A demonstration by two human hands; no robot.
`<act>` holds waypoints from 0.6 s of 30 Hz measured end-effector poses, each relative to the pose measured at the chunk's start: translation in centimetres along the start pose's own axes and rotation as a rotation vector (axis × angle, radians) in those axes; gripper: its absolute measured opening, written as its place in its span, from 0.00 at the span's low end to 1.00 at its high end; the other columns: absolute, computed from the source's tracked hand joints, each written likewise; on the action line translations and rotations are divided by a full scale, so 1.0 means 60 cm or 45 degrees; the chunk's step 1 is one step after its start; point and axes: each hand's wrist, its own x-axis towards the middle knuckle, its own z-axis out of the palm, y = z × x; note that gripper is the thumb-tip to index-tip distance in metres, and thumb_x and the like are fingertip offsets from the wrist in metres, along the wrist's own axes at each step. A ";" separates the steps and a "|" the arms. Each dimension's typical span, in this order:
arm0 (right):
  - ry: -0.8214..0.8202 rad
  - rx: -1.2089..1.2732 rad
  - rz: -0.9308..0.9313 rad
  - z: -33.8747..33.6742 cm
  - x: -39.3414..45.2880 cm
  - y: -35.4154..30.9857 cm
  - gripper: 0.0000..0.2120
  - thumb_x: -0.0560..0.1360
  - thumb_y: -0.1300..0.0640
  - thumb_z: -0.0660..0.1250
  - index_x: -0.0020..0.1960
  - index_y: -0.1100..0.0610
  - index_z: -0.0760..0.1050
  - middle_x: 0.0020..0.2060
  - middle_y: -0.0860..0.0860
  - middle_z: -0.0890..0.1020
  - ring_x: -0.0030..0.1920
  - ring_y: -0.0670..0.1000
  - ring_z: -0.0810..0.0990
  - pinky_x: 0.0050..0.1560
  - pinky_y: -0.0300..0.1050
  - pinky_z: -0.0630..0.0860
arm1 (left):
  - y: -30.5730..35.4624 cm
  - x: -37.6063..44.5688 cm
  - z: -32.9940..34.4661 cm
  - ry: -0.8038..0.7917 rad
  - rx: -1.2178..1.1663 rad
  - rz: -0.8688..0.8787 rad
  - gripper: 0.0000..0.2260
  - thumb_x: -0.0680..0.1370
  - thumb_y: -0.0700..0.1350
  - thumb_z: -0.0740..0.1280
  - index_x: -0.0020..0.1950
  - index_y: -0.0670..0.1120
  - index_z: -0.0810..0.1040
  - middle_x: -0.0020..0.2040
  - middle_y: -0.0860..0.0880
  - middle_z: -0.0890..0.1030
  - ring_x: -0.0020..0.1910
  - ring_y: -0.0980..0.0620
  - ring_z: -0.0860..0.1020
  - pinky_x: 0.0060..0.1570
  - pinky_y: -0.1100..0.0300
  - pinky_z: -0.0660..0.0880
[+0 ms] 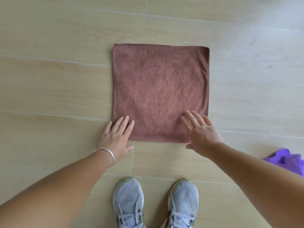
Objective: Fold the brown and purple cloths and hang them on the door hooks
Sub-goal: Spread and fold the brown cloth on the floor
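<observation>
Brown cloth [160,92] lies spread flat as a square on the tiled floor [57,79], and both hands reach down to its near edge. The left hand [116,137] has its fingers [125,124] straight and close together, laid flat over the near left corner, with the thumb off the cloth on the floor; it grips nothing. The right hand [201,130] has its fingers [192,117] straight and spread apart over the near right corner. Whether they press the cloth or hover just above it cannot be told, and they too hold nothing.

Going outward, a silver bangle [107,155] sits on the left wrist, and 2 grey trainers [155,203] stand just near of the cloth. The purple cloth [287,160] lies bunched at the right edge of view, well apart and partly behind the right forearm. No door hooks are in view.

Several things could go wrong from here, in my judgement. Flat fingers may slide on the pile and fail to pinch the thin edge. If 1 corner lifts ahead of the other, the fold will likely land skewed, with the edges not meeting. The smooth tile may let the whole cloth drag toward the feet instead of folding over. Soft fabric may also wrinkle or sag in the middle as it is carried across.
</observation>
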 end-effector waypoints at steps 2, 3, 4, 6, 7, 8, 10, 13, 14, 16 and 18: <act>0.027 -0.046 0.015 0.025 -0.002 0.004 0.50 0.73 0.31 0.57 0.77 0.56 0.32 0.77 0.55 0.37 0.77 0.56 0.40 0.75 0.56 0.50 | -0.007 0.001 0.023 0.066 0.006 0.036 0.42 0.76 0.65 0.61 0.79 0.51 0.40 0.79 0.47 0.39 0.78 0.48 0.41 0.75 0.47 0.45; 0.051 -0.059 0.015 0.036 -0.003 0.009 0.48 0.74 0.31 0.56 0.77 0.57 0.33 0.78 0.56 0.39 0.78 0.57 0.41 0.75 0.57 0.51 | -0.010 0.003 0.029 0.131 0.010 0.070 0.41 0.75 0.64 0.63 0.79 0.51 0.45 0.79 0.46 0.43 0.78 0.47 0.45 0.75 0.45 0.49; 0.090 -0.059 0.007 0.043 -0.004 0.014 0.46 0.75 0.33 0.56 0.77 0.57 0.36 0.78 0.56 0.41 0.78 0.58 0.44 0.74 0.58 0.53 | -0.015 0.006 0.031 0.222 0.009 0.108 0.40 0.73 0.62 0.67 0.79 0.51 0.53 0.79 0.45 0.51 0.78 0.45 0.52 0.73 0.43 0.54; 0.194 -0.063 -0.011 0.056 -0.003 0.018 0.39 0.77 0.40 0.58 0.79 0.57 0.46 0.78 0.57 0.48 0.77 0.59 0.50 0.72 0.59 0.56 | -0.026 0.018 0.037 0.451 -0.030 0.171 0.33 0.69 0.52 0.76 0.73 0.51 0.70 0.74 0.44 0.68 0.71 0.43 0.68 0.66 0.39 0.65; 0.244 -0.059 -0.009 0.060 -0.003 0.018 0.35 0.78 0.44 0.59 0.79 0.57 0.50 0.78 0.57 0.52 0.77 0.59 0.54 0.71 0.60 0.58 | -0.033 0.024 0.039 0.548 -0.038 0.194 0.30 0.67 0.46 0.77 0.69 0.51 0.75 0.70 0.44 0.73 0.66 0.42 0.73 0.63 0.39 0.68; 0.270 -0.049 0.007 0.061 -0.003 0.018 0.33 0.79 0.46 0.59 0.78 0.57 0.53 0.78 0.56 0.54 0.76 0.59 0.56 0.71 0.60 0.59 | -0.038 0.030 0.036 0.612 -0.034 0.212 0.28 0.67 0.42 0.77 0.66 0.50 0.78 0.67 0.45 0.75 0.63 0.43 0.76 0.61 0.39 0.70; 0.246 -0.028 0.050 0.053 -0.005 0.018 0.30 0.79 0.47 0.58 0.78 0.55 0.55 0.77 0.55 0.57 0.75 0.58 0.58 0.71 0.59 0.59 | -0.047 0.036 0.028 0.654 -0.024 0.281 0.24 0.68 0.38 0.76 0.63 0.48 0.80 0.65 0.44 0.78 0.60 0.43 0.78 0.61 0.40 0.70; 0.184 -0.025 0.092 0.017 -0.029 0.021 0.27 0.80 0.45 0.55 0.76 0.51 0.58 0.75 0.53 0.60 0.74 0.56 0.59 0.71 0.57 0.59 | -0.058 0.013 0.000 0.504 -0.018 0.256 0.21 0.74 0.39 0.72 0.67 0.45 0.77 0.66 0.44 0.77 0.64 0.43 0.76 0.67 0.42 0.65; 0.183 -0.007 0.097 0.004 -0.041 0.022 0.26 0.80 0.44 0.54 0.75 0.51 0.60 0.74 0.53 0.62 0.74 0.55 0.60 0.72 0.57 0.59 | -0.062 0.002 -0.012 0.411 -0.013 0.208 0.21 0.76 0.41 0.69 0.69 0.46 0.74 0.68 0.46 0.75 0.67 0.45 0.73 0.69 0.44 0.62; 0.188 -0.001 0.075 -0.042 -0.072 0.027 0.23 0.80 0.45 0.54 0.73 0.50 0.63 0.71 0.50 0.66 0.72 0.53 0.61 0.71 0.55 0.60 | -0.073 -0.025 -0.057 0.267 0.050 0.142 0.21 0.80 0.44 0.62 0.73 0.48 0.68 0.70 0.50 0.73 0.71 0.50 0.68 0.72 0.50 0.56; 0.212 0.004 0.066 -0.101 -0.105 0.039 0.21 0.80 0.45 0.53 0.71 0.49 0.63 0.68 0.47 0.69 0.71 0.51 0.63 0.70 0.52 0.60 | -0.082 -0.051 -0.117 0.182 0.140 0.095 0.21 0.80 0.44 0.59 0.74 0.50 0.66 0.69 0.53 0.73 0.71 0.53 0.67 0.73 0.54 0.54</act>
